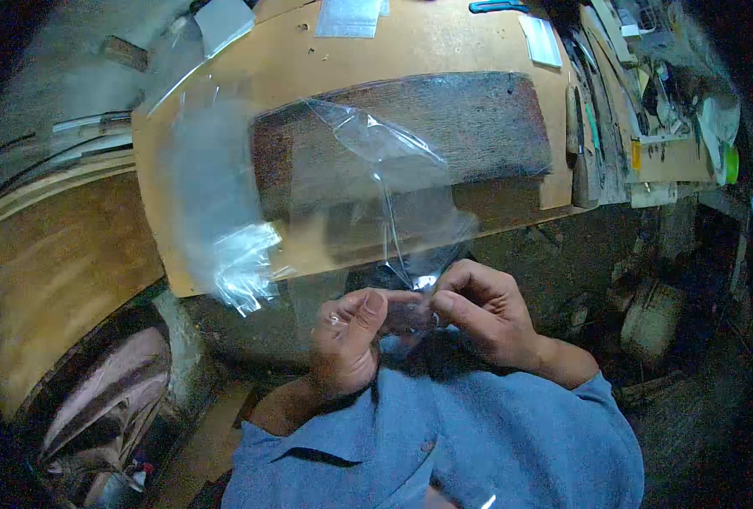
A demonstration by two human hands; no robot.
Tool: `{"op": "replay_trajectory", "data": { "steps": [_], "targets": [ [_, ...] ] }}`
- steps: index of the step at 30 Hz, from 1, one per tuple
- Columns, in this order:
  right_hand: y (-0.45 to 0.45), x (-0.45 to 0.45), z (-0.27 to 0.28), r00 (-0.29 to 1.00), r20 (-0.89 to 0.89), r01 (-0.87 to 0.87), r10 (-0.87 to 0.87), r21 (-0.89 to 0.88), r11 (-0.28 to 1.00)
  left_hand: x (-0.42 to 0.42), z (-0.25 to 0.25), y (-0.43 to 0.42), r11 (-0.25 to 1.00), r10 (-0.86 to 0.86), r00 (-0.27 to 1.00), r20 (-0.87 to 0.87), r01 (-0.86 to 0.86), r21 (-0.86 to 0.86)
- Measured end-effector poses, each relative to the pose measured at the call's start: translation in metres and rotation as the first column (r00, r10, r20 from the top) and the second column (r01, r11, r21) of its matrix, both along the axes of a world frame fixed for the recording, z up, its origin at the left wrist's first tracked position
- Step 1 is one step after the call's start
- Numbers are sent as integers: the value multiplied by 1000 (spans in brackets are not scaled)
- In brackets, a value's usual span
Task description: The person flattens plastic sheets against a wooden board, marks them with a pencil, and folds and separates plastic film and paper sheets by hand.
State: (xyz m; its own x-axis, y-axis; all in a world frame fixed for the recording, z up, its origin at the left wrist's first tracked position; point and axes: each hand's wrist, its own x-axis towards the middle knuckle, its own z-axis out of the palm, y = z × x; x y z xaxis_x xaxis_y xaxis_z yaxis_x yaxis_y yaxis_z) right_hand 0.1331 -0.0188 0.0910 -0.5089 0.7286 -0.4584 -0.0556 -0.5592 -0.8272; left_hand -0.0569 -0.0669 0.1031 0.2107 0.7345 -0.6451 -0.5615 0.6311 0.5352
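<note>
Item 1: clear film point(380, 146), 1 pc., thin plastic. Loc.: ctr. of frame, running from the two hands at lower ctr. up over the dark board point(497, 119). Cond.: creased, w/ bright glints; far end appears loose.

Handling (my guess from where I stand): v. light, limp, prob. slippery, apt to cling, crease or tear. Best hold: edge or corner, thumb + index, both sides, light tension; avoid mid-sheet.

Item 2: R. hand point(493, 312), lower ctr.-right. Thumb & index pinched close on the near end of the film.

Item 3: L. hand point(347, 341), lower ctr. Fingers mostly curled, index pointing toward the R. fingertips, film against it; can't tell if the thumb pins it.

Item 4: plastic stack point(211, 182), ctr.-left, blurred, lower end shiny.

Item 5: table point(427, 53), tan top, under the board.

Item 6: blue cutter point(495, 7), top edge, right of ctr.
</note>
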Motion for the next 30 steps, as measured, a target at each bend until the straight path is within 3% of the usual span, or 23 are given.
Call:
{"op": "replay_trajectory", "data": {
  "steps": [7,11,14,20,23,25,27,29,30],
  "targets": [
    [-7,-5,3,992,-86,89,-94,-54,995,0,-3,-5,999,38,993,112,-36,-16],
    [-12,-4,5,983,-124,120,-132,-98,988,2,-1,-6,998,53,995,87,-49,-45],
    [-13,-3,5,983,-124,130,-138,-67,989,1,-2,-8,1000,14,999,47,-13,-8],
    [-17,-3,5,978,-145,145,-151,-47,988,3,-4,-14,998,65,990,128,-65,3],
    [-12,-3,-1,993,-91,74,-80,-68,995,1,-8,-15,996,5,1000,17,-6,89],
    [-8,0,0,992,-58,112,-116,-65,992,-3,-23,-20,962,63,926,-373,43,269],
    [-1,8,4,986,-18,162,-163,-50,985,-9,5,-4,975,44,939,-341,33,218],
    [11,22,7,965,120,151,-235,478,865,-22,20,6,958,-68,748,-661,235,167],
    [23,23,17,963,125,133,-239,553,822,-26,27,11,948,-70,755,-652,253,191]
  ]
}}
